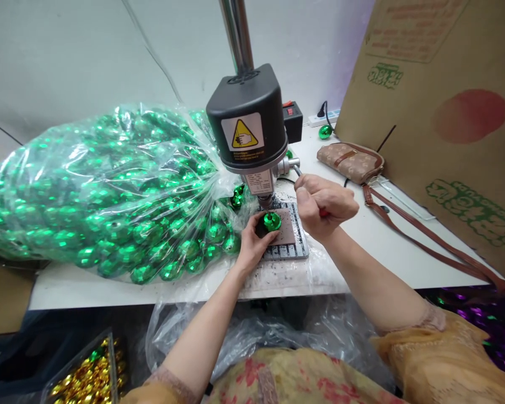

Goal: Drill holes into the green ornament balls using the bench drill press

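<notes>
A black bench drill press (pixel 247 120) stands in the middle of the white table, its chuck just above a shiny green bauble (pixel 272 221). My left hand (pixel 255 238) grips that bauble from the left, thumb and fingers around its sides, on a small board over the slotted metal base (pixel 297 247). The drill bit meets the top of the bauble; whether it has entered I cannot tell. Closed in a fist, my right hand (pixel 326 205) is wrapped around the drill press's feed lever (pixel 298 171), with a bit of red showing between the fingers. Dark shavings lie around the base.
A big clear bag of green baubles (pixel 109 191) fills the table's left side. On the right are a brown handbag (pixel 349 160) with its strap and a large cardboard box (pixel 446 129). Below stand a bin of gold baubles (pixel 84 376) and purple baubles (pixel 488 325).
</notes>
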Available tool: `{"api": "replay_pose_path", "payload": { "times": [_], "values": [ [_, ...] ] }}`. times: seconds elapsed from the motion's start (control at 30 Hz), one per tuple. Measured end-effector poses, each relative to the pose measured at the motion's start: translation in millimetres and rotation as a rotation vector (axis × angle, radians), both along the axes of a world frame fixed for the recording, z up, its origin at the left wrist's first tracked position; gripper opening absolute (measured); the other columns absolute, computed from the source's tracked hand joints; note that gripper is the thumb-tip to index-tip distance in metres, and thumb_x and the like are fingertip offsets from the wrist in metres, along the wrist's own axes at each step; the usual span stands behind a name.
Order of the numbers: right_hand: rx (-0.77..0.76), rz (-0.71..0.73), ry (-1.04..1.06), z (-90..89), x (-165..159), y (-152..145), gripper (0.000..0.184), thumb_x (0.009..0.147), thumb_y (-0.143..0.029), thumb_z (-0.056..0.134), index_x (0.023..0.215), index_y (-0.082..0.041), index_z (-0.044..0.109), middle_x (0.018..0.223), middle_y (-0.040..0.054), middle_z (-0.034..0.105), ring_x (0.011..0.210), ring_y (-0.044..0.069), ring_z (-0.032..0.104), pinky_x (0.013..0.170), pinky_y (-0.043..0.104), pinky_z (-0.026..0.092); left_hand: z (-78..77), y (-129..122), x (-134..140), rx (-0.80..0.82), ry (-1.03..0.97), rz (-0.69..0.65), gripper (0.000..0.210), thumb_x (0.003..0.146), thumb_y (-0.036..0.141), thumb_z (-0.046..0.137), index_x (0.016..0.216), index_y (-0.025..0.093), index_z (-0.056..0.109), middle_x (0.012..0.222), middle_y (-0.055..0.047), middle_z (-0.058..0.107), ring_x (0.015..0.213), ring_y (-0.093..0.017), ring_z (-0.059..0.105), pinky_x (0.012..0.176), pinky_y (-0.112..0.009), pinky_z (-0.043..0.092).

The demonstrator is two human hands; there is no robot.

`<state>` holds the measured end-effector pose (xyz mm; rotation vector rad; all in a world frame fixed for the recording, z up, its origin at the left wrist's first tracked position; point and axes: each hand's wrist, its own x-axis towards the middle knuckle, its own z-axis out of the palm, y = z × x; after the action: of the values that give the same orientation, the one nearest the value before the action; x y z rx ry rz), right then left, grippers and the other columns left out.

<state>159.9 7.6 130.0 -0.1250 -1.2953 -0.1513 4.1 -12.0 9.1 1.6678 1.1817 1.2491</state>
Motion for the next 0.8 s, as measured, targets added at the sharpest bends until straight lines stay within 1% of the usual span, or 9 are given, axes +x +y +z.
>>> {"api": "replay_pose_path", "payload": {
  "times": [0.13,0.2,0.33,0.43,0.5,0.6,0.67,0.73,0.8],
  "values": [
    [-0.058,-0.002,0.057,6.6,-4,-5,0.045,0.083,-0.008,0.056,0.055,-0.018,0.021,0.045,-0.007,0.025,0.037,0.004,0.027,0.037,0.023,0.027,-2.6,1,0,-0.008,-0.003,0.007,0.059,0.072,0.039,0.084,0.122,0.019,0.06,0.12,-0.009,0.068,0.114,-0.026,0.064,0.104,-0.043,0.05],
    [-0.185,-0.012,0.133,20.0,-6,-7,0.045,0.086,-0.013,0.057,0.055,-0.018,0.025,0.047,-0.0067,0.027,0.04,0.004,0.027,0.04,0.024,0.022,-4.4,2,0,-0.016,-0.012,0.008,0.06,0.072,0.039,0.084,0.123,0.019,0.059,0.12,-0.009,0.068,0.115,-0.026,0.064,0.104,-0.043,0.05],
    [-0.448,0.039,0.223,54.3,-6,2,0.048,0.087,-0.031,0.065,0.054,-0.02,0.032,0.047,-0.0072,0.031,0.042,0.004,0.028,0.041,0.025,0.023,-2.3,1,2,-0.012,-0.005,0.06,0.059,0.072,0.038,0.084,0.122,0.02,0.059,0.118,-0.009,0.069,0.113,-0.026,0.065,0.101,-0.043,0.052],
    [-0.527,0.057,0.19,68.8,-3,11,0.052,0.087,-0.041,0.065,0.054,-0.021,0.03,0.045,-0.0071,0.03,0.041,0.004,0.027,0.039,0.026,0.024,3.0,-20,-1,0.092,0.09,0.178,0.054,0.074,0.04,0.081,0.12,0.021,0.06,0.115,-0.009,0.068,0.107,-0.025,0.066,0.095,-0.041,0.054],
    [-0.551,0.056,0.176,71.5,-2,13,0.05,0.088,-0.037,0.064,0.054,-0.022,0.03,0.044,-0.0071,0.03,0.039,0.005,0.026,0.038,0.027,0.024,1.6,-45,-9,0.252,0.199,0.185,0.052,0.075,0.04,0.08,0.119,0.022,0.06,0.11,-0.008,0.068,0.102,-0.024,0.067,0.09,-0.039,0.055],
    [-0.515,0.1,0.2,71.6,-3,10,0.047,0.089,-0.022,0.063,0.054,-0.022,0.031,0.043,-0.0064,0.034,0.035,0.006,0.027,0.037,0.031,0.02,-15.9,-94,-31,0.559,0.341,-0.052,0.059,0.072,0.041,0.083,0.124,0.025,0.059,0.1,-0.008,0.07,0.089,-0.023,0.07,0.077,-0.034,0.058],
    [-0.488,0.113,0.214,71.8,-3,9,0.046,0.088,-0.017,0.061,0.053,-0.023,0.032,0.044,-0.0058,0.036,0.035,0.007,0.029,0.038,0.033,0.018,-35.6,-124,-47,0.617,0.503,-0.261,0.058,0.072,0.044,0.082,0.123,0.026,0.062,0.094,-0.009,0.071,0.079,-0.021,0.07,0.068,-0.031,0.057],
    [-0.478,0.095,0.213,72.3,-3,9,0.046,0.088,-0.018,0.062,0.054,-0.023,0.031,0.045,-0.0059,0.035,0.035,0.008,0.029,0.038,0.033,0.019,-55.7,-146,-62,0.45,0.711,-0.395,0.047,0.078,0.045,0.077,0.12,0.027,0.065,0.097,-0.011,0.072,0.077,-0.022,0.071,0.066,-0.031,0.057],
    [-0.477,0.068,0.203,72.7,-3,10,0.047,0.088,-0.026,0.063,0.055,-0.024,0.029,0.045,-0.0059,0.033,0.037,0.008,0.029,0.039,0.032,0.021,-71.1,-160,-72,0.128,0.926,-0.43,0.044,0.086,0.039,0.068,0.128,0.028,0.061,0.112,-0.012,0.071,0.087,-0.024,0.073,0.072,-0.033,0.059]
  ]
}}
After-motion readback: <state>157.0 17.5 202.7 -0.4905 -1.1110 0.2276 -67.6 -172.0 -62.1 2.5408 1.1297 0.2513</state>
